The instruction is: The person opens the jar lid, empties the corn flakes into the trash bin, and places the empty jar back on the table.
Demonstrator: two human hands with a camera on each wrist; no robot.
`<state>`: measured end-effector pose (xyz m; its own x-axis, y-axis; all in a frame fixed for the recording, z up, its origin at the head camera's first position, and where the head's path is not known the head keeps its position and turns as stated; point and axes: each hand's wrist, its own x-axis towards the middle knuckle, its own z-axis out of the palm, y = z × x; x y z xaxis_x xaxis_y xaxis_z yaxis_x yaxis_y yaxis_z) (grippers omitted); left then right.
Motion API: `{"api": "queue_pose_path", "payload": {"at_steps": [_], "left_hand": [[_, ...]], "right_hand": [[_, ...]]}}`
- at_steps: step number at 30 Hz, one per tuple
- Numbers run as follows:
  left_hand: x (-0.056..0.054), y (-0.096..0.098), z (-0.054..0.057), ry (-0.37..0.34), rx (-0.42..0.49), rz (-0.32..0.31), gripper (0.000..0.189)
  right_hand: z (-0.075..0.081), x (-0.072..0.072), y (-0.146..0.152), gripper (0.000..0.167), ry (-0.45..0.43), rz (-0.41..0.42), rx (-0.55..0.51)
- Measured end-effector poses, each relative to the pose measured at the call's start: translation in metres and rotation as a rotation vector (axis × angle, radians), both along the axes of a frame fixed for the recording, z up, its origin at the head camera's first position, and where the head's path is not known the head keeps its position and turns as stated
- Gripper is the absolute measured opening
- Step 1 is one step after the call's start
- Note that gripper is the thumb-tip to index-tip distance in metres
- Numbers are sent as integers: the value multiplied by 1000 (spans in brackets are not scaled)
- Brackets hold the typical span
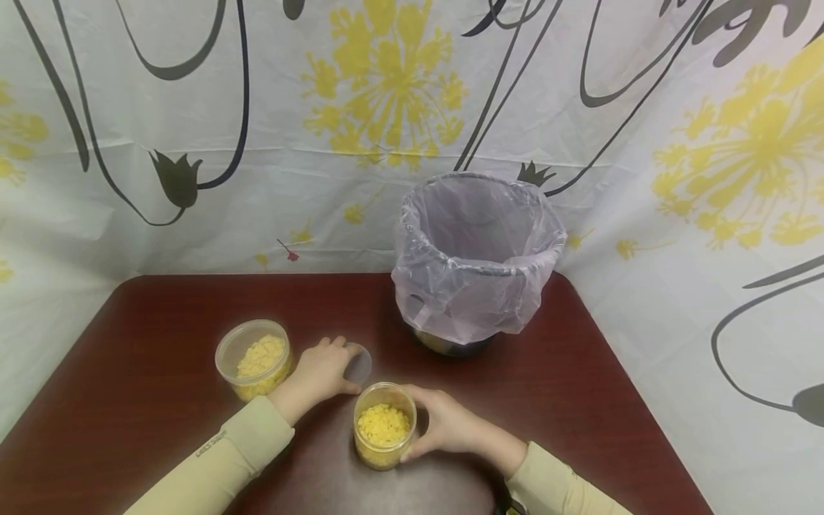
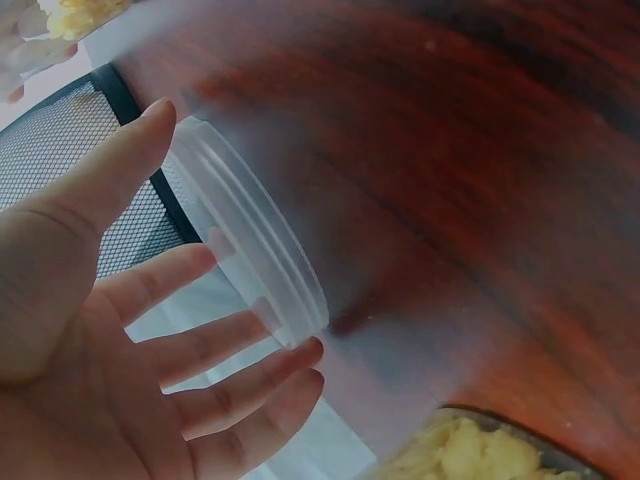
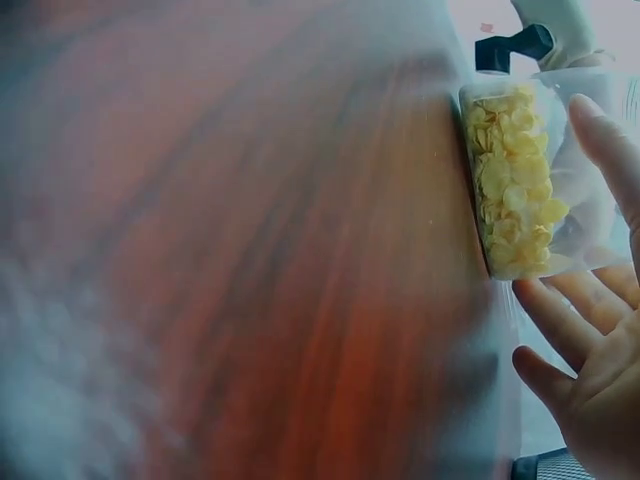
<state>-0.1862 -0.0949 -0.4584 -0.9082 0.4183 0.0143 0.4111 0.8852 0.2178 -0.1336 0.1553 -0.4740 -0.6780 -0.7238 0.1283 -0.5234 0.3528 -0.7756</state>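
Observation:
My left hand spans a round translucent lid, its thumb at one edge and fingertips at the far side, seen through the plastic. The lid is at table level. My right hand grips a small clear jar from its right side, thumb in front and fingers behind. The jar stands upright, uncovered, partly filled with yellow flakes. Left of my left wrist sits a wider clear tub holding yellow pieces.
A mesh bin lined with a pale plastic bag stands at the back right of the dark red-brown table. Patterned white sheeting hangs behind and beside the table.

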Motion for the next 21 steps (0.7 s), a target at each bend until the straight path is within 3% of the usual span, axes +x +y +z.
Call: {"api": "queue_pose_path", "payload": {"at_steps": [5, 13, 21], "left_hand": [[-1, 1, 4, -22, 3, 2, 67], [-2, 0, 7, -39, 9, -6, 70], [-1, -3, 8, -44, 14, -25, 73]], "right_hand": [[-7, 1, 2, 92, 62, 0, -3], [-7, 4, 7, 87, 30, -30, -21], [-2, 3, 14, 87, 56, -48, -28]]}}
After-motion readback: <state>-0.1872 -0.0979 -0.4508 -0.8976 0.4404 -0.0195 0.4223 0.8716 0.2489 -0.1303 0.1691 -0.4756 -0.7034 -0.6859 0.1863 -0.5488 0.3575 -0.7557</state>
